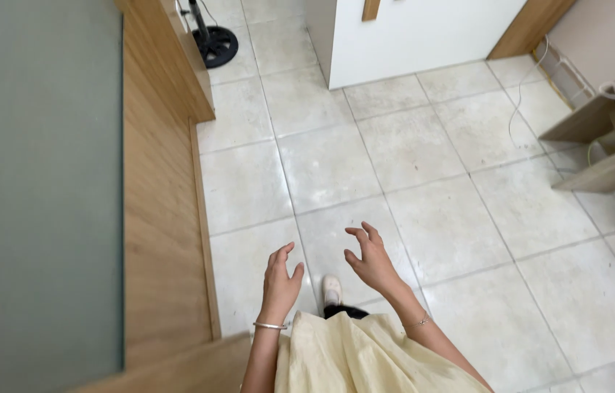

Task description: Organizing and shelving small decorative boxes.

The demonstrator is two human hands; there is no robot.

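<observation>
The person stands on a pale tiled floor (336, 167), looking down. Both hands are out in front at about waist height and hold nothing.

Left hand (280, 280): fingers loosely curled and a bit apart, thumb out, palm turned inward; thin bangle (269, 326) on the wrist. Right hand (370, 258): fingers spread and bent like a half-formed claw, palm down; fine bracelet (421, 320) on that wrist. Neither hand touches anything, and the two are near each other but apart.

Nearest thing to them is the cream skirt (351, 356) just below the wrists. It looks like light, soft woven cloth, prob. not slippery, and it drapes and folds easily; best taken by pinching a fold at the side near the hip, w/ no care needed for breakage. A white shoe (331, 289) shows under the hem, between the hands in this view.

To the left, close by, a wooden panel (158, 218) w/ a grey-green surface (38, 182), stiff and fixed. Ahead stands a white cabinet or door (409, 36), hard to tell which from this angle. A black stand base (214, 45) sits at the top left, and a low wooden shelf (598, 145) w/ cables at right, well apart from the hands.
</observation>
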